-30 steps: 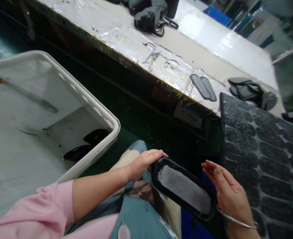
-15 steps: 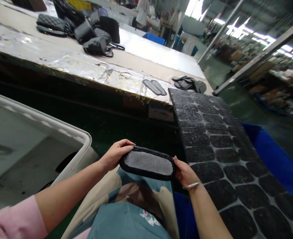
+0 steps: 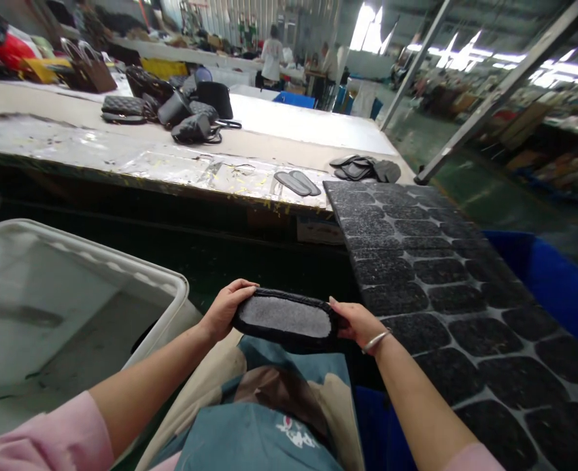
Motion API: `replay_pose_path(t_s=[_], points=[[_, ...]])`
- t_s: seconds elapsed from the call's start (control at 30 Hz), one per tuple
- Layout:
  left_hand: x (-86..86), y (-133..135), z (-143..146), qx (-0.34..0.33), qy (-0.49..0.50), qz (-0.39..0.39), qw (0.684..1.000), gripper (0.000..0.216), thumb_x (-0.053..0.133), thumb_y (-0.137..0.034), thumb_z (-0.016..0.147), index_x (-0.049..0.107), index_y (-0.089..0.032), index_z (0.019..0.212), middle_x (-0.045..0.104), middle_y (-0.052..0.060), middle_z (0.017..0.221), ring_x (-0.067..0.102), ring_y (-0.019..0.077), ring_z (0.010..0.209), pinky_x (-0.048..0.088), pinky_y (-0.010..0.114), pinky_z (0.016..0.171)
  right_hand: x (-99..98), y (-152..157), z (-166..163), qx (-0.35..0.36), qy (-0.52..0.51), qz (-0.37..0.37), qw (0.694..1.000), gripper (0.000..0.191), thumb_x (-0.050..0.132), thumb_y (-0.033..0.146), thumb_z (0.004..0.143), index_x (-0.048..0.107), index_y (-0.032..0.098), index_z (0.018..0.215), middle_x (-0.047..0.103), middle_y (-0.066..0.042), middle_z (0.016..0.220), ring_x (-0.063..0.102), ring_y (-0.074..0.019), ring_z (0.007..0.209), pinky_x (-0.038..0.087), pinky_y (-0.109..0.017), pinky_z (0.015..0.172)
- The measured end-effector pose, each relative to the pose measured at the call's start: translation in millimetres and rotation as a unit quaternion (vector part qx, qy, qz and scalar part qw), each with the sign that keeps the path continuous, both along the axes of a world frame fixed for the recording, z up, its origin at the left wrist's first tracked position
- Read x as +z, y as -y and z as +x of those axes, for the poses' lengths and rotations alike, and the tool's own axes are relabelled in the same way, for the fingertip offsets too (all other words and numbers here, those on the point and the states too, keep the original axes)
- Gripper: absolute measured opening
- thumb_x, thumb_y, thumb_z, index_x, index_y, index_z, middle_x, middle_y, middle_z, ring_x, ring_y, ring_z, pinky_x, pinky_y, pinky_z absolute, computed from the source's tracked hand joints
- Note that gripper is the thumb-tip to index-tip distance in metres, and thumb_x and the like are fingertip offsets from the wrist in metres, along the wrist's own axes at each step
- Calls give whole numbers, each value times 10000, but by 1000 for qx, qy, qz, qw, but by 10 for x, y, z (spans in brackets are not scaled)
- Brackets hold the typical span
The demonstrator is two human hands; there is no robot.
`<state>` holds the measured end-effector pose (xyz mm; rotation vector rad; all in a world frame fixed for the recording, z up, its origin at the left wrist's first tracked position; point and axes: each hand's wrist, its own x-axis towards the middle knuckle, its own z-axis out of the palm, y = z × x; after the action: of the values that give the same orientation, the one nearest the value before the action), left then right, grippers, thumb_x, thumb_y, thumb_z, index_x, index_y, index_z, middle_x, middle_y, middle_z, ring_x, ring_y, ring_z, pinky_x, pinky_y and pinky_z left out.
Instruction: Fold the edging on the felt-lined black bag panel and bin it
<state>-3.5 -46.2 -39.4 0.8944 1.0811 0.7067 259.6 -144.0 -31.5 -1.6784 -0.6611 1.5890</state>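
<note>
Above my lap I hold a long oval panel point(image 3: 286, 316), grey in the middle with a thick black rim, like the base piece of a bag. My left hand point(image 3: 226, 310) is closed on its left end, thumb on the top edge. The right end is pinched in my right hand point(image 3: 358, 323), which has a silver bangle at the wrist; some of its fingers are hidden behind the panel. Beneath it lies my blue-green apron point(image 3: 254, 435). On the table's near edge lie two flat grey oval pieces point(image 3: 297, 183).
A white bin point(image 3: 181, 282) stands at left. To the right slopes a board point(image 3: 453, 324) with dark rounded patches, beside a blue bin point(image 3: 558, 288). Across the long table point(image 3: 136, 147) are black bags point(image 3: 191, 129) and a dark grey pile point(image 3: 362, 168). People stand far behind.
The view has tilted up, showing more of the table and the room. Both hands still grip the panel, which sits slightly further left in view.
</note>
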Motion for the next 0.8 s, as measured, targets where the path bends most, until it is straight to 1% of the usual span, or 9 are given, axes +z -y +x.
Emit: replay_pose_path(t_s=[0.07, 0.2, 0.33, 0.43, 0.53, 0.63, 0.7, 0.77, 0.8], points=[[-6, -1, 13, 3, -2, -1, 1000, 347, 714, -419, 673, 618, -146, 865, 593, 8, 774, 526, 117, 645, 375, 195, 552, 32, -44, 25, 16, -2, -11, 1000, 398, 725, 535, 654, 725, 166, 803, 696, -62, 774, 632, -189, 734, 519, -274, 591], [-12, -8, 17, -3, -18, -15, 1000, 343, 727, -412, 674, 611, -151, 863, 590, 0, 746, 532, 116, 626, 379, 200, 552, 71, -171, 46, 35, 6, -29, 999, 275, 805, 400, 577, 696, 177, 696, 643, -10, 653, 588, -148, 637, 481, -236, 530], [13, -27, 13, -18, -37, -13, 999, 312, 724, -377, 668, 613, -153, 854, 585, -9, 712, 520, 109, 588, 367, 199, 526, 52, -228, 64, 43, -1, -36, 998, 239, 818, 348, 557, 673, 175, 637, 618, 9, 625, 573, -136, 618, 461, -217, 509], [29, -34, 15, -22, -30, -4, 999, 301, 716, -363, 685, 620, -158, 882, 598, -3, 745, 528, 106, 607, 375, 197, 537, 1, -113, 64, 26, -12, -14, 1000, 307, 789, 449, 600, 704, 185, 730, 661, -8, 700, 607, -159, 688, 490, -234, 555], [29, -29, 19, -23, -21, -3, 999, 319, 708, -379, 704, 632, -163, 926, 618, 9, 789, 540, 110, 636, 386, 199, 554, -55, 91, 26, -2, -39, 17, 999, 502, 634, 631, 704, 707, 218, 980, 708, -46, 936, 639, -212, 895, 536, -302, 699], [24, -20, 20, -22, -22, -5, 999, 341, 712, -398, 694, 645, -158, 927, 628, 17, 794, 545, 117, 638, 390, 207, 555, -95, 243, -54, -29, -46, 33, 998, 565, 585, 618, 753, 621, 256, 1185, 679, -47, 1115, 624, -244, 1018, 548, -361, 770], [23, -15, 18, -18, -23, -7, 1000, 344, 716, -400, 684, 649, -155, 917, 627, 15, 777, 541, 117, 625, 385, 208, 547, -112, 272, -111, -46, -25, 33, 998, 523, 615, 551, 758, 614, 269, 1198, 686, -38, 1105, 635, -259, 999, 562, -375, 737], [21, -14, 16, -14, -22, -9, 1000, 340, 715, -401, 684, 648, -158, 911, 623, 9, 763, 536, 115, 611, 380, 208, 542, -123, 251, -148, -61, 10, 35, 997, 455, 637, 510, 751, 660, 263, 1133, 707, -37, 1047, 639, -282, 981, 564, -388, 721], [19, -16, 15, -13, -22, -8, 1000, 338, 715, -401, 684, 647, -161, 912, 621, 6, 760, 535, 114, 608, 380, 208, 542, -126, 230, -157, -69, 31, 40, 996, 414, 654, 493, 740, 689, 259, 1080, 712, -37, 1030, 630, -296, 1001, 558, -395, 746]])
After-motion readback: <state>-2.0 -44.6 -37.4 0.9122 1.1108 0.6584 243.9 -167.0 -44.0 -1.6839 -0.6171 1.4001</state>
